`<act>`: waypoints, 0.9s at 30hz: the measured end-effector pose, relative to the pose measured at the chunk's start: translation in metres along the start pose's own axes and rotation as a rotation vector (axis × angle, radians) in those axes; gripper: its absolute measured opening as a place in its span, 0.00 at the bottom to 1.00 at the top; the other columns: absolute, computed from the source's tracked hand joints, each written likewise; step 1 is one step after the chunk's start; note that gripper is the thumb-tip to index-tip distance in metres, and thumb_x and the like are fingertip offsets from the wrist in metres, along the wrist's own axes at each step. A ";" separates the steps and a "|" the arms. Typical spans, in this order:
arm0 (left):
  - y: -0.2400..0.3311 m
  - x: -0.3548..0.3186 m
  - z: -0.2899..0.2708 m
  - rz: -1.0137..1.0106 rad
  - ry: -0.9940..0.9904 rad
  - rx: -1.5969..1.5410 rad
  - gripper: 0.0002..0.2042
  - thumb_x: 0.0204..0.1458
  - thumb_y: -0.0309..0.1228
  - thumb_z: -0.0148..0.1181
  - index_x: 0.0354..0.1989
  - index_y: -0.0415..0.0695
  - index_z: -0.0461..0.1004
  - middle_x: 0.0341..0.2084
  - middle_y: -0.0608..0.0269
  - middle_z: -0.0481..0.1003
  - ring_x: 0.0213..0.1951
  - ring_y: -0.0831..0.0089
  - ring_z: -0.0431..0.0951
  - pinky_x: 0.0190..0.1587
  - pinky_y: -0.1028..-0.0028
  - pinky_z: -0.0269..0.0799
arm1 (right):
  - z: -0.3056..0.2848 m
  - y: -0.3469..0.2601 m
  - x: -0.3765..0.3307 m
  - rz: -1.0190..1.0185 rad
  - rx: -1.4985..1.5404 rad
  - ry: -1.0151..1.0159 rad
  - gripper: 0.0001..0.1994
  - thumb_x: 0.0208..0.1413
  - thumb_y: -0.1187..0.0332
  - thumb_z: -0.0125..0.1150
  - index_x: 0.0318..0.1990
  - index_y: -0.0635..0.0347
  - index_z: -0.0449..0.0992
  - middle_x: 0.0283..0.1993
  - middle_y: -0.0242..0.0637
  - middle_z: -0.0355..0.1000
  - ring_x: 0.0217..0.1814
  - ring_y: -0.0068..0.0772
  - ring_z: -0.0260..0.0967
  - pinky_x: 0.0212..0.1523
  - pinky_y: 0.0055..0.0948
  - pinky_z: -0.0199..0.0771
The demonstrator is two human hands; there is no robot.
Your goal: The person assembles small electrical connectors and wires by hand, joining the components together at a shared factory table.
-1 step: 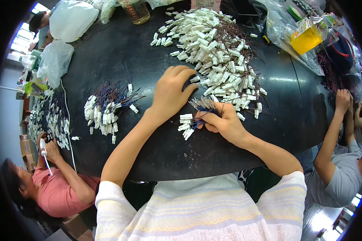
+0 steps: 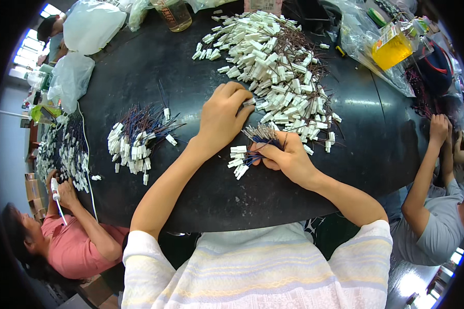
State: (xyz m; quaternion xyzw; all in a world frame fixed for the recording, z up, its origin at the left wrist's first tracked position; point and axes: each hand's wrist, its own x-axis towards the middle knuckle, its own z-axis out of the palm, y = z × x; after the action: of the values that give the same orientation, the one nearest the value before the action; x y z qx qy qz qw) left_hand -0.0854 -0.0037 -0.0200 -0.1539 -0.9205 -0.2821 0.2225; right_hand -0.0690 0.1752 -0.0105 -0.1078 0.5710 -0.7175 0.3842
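A big heap of white plastic connectors (image 2: 273, 62) with thin brown wires lies ahead of me on the black table. My left hand (image 2: 224, 113) is at the heap's near left edge, its thumb and fingers pinched on a white connector (image 2: 248, 102). Just to the right, my right hand (image 2: 286, 157) is closed round a bundle of dark blue wires (image 2: 263, 138). Bare metal terminals stick out at the bundle's top, while several white connectors (image 2: 238, 160) hang from its left side. A smaller pile of connectors with blue and brown wires (image 2: 136, 139) lies left of my arm.
A white cable (image 2: 89, 159) crosses the table at left, beside more connector piles (image 2: 73, 154). Co-workers sit at both sides. Plastic bags (image 2: 95, 26), a cup of amber drink (image 2: 172, 14), a bottle of yellow liquid (image 2: 392, 47) and a dark cap (image 2: 434, 67) stand around the far edges.
My left hand has shifted slightly right, and its thumb and fingers have closed on a connector at the heap's edge. My right hand stays in place with its wire bundle.
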 end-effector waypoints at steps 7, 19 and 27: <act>0.021 -0.036 -0.036 -0.541 -0.214 -0.388 0.07 0.46 0.24 0.59 0.34 0.37 0.75 0.26 0.65 0.74 0.28 0.82 0.72 0.32 0.80 0.67 | -0.005 -0.002 0.000 -0.007 -0.004 0.013 0.07 0.53 0.70 0.55 0.29 0.65 0.75 0.21 0.31 0.70 0.18 0.11 0.55 0.17 0.14 0.52; 0.028 -0.059 -0.043 -0.508 -0.039 -0.568 0.07 0.44 0.22 0.60 0.33 0.38 0.76 0.22 0.66 0.73 0.22 0.84 0.66 0.23 0.83 0.58 | -0.001 -0.001 0.000 0.030 -0.147 -0.039 0.07 0.52 0.71 0.55 0.30 0.65 0.76 0.22 0.30 0.71 0.20 0.12 0.61 0.20 0.15 0.59; 0.029 -0.057 -0.046 -0.332 -0.064 -0.335 0.08 0.40 0.20 0.61 0.32 0.39 0.76 0.23 0.62 0.74 0.21 0.78 0.68 0.22 0.81 0.60 | -0.002 0.001 0.001 -0.037 -0.241 -0.051 0.06 0.50 0.72 0.56 0.31 0.67 0.75 0.24 0.32 0.72 0.26 0.17 0.68 0.28 0.19 0.67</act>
State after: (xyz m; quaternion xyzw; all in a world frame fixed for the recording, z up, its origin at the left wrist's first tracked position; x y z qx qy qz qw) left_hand -0.0100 -0.0164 -0.0009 -0.0443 -0.8802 -0.4583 0.1150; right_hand -0.0711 0.1761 -0.0121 -0.1819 0.6412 -0.6475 0.3694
